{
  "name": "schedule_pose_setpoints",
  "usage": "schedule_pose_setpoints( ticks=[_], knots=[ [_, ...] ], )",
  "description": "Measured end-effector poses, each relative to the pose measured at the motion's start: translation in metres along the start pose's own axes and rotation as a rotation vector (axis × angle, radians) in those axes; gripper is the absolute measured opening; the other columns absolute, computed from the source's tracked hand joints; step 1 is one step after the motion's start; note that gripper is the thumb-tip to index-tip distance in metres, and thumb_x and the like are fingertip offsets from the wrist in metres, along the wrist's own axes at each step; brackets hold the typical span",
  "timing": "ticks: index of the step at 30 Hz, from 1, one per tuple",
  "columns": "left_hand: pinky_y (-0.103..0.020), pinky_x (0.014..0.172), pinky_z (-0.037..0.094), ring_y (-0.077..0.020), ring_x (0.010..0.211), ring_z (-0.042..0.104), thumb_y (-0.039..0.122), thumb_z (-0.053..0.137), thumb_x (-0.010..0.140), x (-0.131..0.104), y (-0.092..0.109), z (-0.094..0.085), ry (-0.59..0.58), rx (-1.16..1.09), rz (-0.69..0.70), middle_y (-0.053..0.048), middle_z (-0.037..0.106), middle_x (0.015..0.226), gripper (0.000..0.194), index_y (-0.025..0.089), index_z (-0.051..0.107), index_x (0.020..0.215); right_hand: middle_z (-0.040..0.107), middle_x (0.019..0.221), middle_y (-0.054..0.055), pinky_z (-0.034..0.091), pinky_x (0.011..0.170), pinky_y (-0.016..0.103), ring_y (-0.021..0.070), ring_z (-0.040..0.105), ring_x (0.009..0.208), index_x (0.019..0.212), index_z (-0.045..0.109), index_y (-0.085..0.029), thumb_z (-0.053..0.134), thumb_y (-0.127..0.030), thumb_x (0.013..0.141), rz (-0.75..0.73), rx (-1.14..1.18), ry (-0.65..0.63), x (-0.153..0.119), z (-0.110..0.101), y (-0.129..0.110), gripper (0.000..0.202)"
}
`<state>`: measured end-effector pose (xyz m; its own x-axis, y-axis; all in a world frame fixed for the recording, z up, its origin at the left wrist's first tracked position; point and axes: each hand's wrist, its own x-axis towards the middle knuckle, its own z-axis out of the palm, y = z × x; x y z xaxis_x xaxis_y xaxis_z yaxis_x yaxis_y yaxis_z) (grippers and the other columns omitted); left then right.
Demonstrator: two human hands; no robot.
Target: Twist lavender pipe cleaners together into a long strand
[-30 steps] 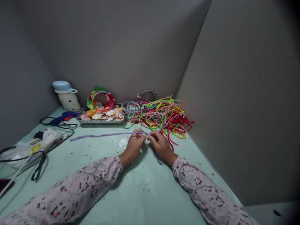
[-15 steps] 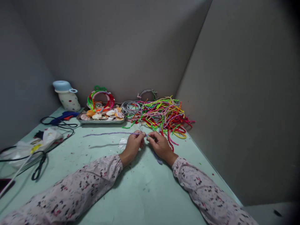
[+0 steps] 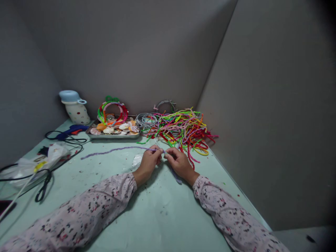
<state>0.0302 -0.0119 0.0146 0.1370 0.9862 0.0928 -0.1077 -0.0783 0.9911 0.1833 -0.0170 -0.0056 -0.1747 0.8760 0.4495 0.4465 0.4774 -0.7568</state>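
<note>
Since half a second ago the free end of the purple pipe cleaner (image 3: pixel 115 149) has swung out further to the left and dropped lower toward the worktop (image 3: pixel 162 213), while both hands have stayed almost where they were. The left hand (image 3: pixel 149 161) has its fingers (image 3: pixel 157 151) pinched shut on the pipe cleaner, which runs from those fingertips in a long thin line away to the left, its far tip close above the pale green surface. The right hand (image 3: pixel 180 162) meets the left at the fingertips, its fingers clenched on the same strand right beside the left ones; a short purple tail (image 3: pixel 176 177) trails back from under this hand toward the wrist. Just behind the left fingers lies a small scrap of clear plastic (image 3: pixel 137 160). Beyond both sets of fingers, toward the far wall, sits a loose heap of coloured pipe cleaners (image 3: pixel 183 129), its nearest strands close to the right fingers. To the left of that heap, well past the left fingers, is a metal tray (image 3: pixel 112 135) of shells with bright wrapped hoops (image 3: pixel 112 108) standing behind it. Far out to the left lie a blue glue gun (image 3: pixel 70 131), black scissors (image 3: pixel 43 187) and a white plastic bag (image 3: pixel 39 161), and a dotted jug (image 3: pixel 75 107) stands in the corner.
</note>
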Motion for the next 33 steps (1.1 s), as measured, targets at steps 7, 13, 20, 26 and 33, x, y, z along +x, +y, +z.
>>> schedule_pose_setpoints(
  ticks=[7, 13, 20, 26, 33],
  knots=[
    [-0.022, 0.045, 0.031, -0.0077, 0.045, 0.040, 0.037, 0.058, 0.077, 0.0016, -0.0040, -0.0001, -0.019, -0.047, -0.008, 0.006, 0.045, 0.052, 0.025, 0.018, 0.048, 0.065, 0.068, 0.090, 0.003, 0.046, 0.073, 0.028, 0.0172, 0.061, 0.080, 0.096, 0.063, -0.021, 0.053, -0.031, 0.087, 0.016, 0.017, 0.003, 0.0000, -0.0004, -0.0009, 0.016],
    [-0.021, 0.046, 0.031, -0.0074, 0.045, 0.040, 0.037, 0.059, 0.074, 0.0030, -0.0049, -0.0014, 0.008, -0.033, -0.013, 0.006, 0.045, 0.053, 0.025, 0.017, 0.048, 0.064, 0.068, 0.089, 0.003, 0.045, 0.074, 0.029, 0.0173, 0.061, 0.079, 0.096, 0.063, -0.021, 0.053, -0.030, 0.087, -0.005, -0.004, 0.010, 0.0000, -0.0004, -0.0019, 0.017],
    [-0.021, 0.045, 0.029, -0.0066, 0.043, 0.039, 0.036, 0.061, 0.072, 0.0035, -0.0020, -0.0012, -0.016, -0.050, -0.037, 0.005, 0.047, 0.051, 0.025, 0.017, 0.050, 0.061, 0.067, 0.091, 0.003, 0.046, 0.074, 0.029, 0.0173, 0.061, 0.082, 0.097, 0.062, -0.021, 0.053, -0.030, 0.087, 0.022, 0.050, -0.017, -0.0003, 0.0006, 0.0002, 0.017],
    [-0.021, 0.043, 0.028, -0.0062, 0.041, 0.039, 0.033, 0.062, 0.071, 0.0043, -0.0034, -0.0014, -0.024, -0.098, -0.055, 0.005, 0.049, 0.052, 0.021, 0.016, 0.052, 0.065, 0.066, 0.089, 0.002, 0.045, 0.072, 0.028, 0.0163, 0.060, 0.079, 0.096, 0.061, -0.020, 0.053, -0.029, 0.086, 0.033, 0.053, -0.028, -0.0004, 0.0002, -0.0005, 0.015],
    [-0.020, 0.044, 0.029, -0.0062, 0.043, 0.042, 0.032, 0.062, 0.074, 0.0053, -0.0072, -0.0019, -0.058, -0.159, -0.053, 0.004, 0.049, 0.053, 0.019, 0.015, 0.055, 0.069, 0.064, 0.083, 0.001, 0.044, 0.067, 0.026, 0.0145, 0.059, 0.072, 0.096, 0.059, -0.020, 0.053, -0.028, 0.086, 0.040, 0.074, -0.051, -0.0002, -0.0003, -0.0024, 0.014]
  ],
)
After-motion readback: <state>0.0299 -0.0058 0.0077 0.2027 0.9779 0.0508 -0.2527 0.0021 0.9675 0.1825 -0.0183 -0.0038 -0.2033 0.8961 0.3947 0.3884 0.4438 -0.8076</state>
